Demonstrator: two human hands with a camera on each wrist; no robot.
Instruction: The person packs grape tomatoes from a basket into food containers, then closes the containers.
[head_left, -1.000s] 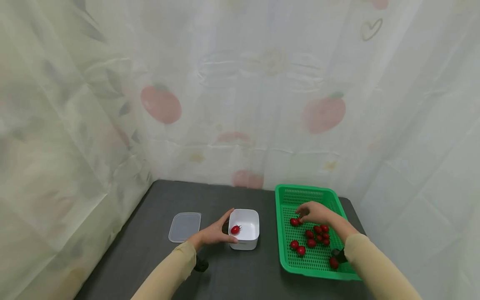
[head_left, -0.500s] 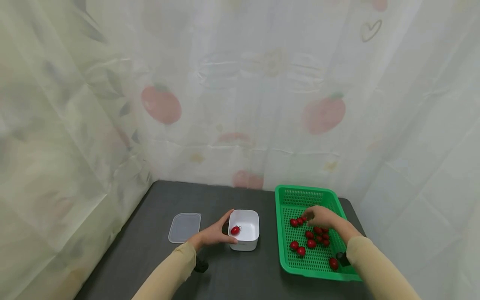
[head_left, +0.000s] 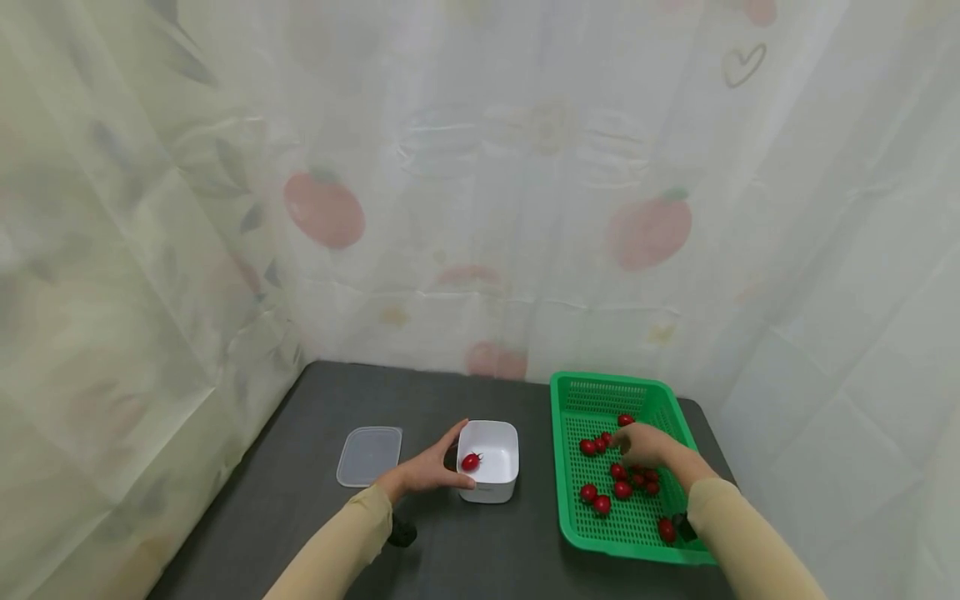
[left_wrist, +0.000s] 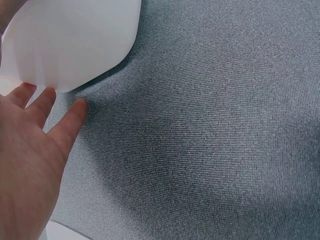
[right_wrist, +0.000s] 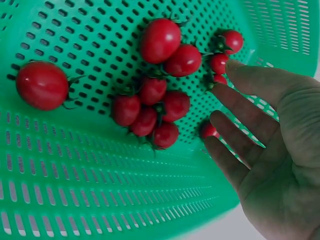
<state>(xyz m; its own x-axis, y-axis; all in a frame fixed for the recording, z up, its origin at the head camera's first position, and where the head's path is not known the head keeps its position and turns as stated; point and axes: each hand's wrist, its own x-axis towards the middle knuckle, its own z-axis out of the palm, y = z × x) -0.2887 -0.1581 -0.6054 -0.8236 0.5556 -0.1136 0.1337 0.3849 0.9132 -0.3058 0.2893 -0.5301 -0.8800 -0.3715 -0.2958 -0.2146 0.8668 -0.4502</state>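
My left hand (head_left: 429,467) grips a white square container (head_left: 500,450), thumb at its near side and fingers round the far left corner. One cherry tomato (head_left: 470,462) with a green stem lies in it. In the left wrist view, fingertips (left_wrist: 49,92) rest against the container's wall (left_wrist: 85,40). Over the green basket, my right hand (head_left: 645,446) reaches down among more cherry tomatoes. In the right wrist view its fingers are spread and slightly bent, with thumb and index tips right at a small tomato (right_wrist: 219,79). Another tomato (right_wrist: 207,131) shows just beyond the other fingertips.
The green perforated basket (head_left: 564,500) stands on the right of the dark table (head_left: 450,558), tomatoes scattered in it. A large tomato (head_left: 667,529) lies near its front right corner. Left of the container is a translucent lid (head_left: 369,456). Printed curtains (head_left: 480,208) enclose the table.
My right hand has moved rightward within the basket, from above the left row of tomatoes. A tomato near the back of the basket has come into view. The left hand and container have stayed put.
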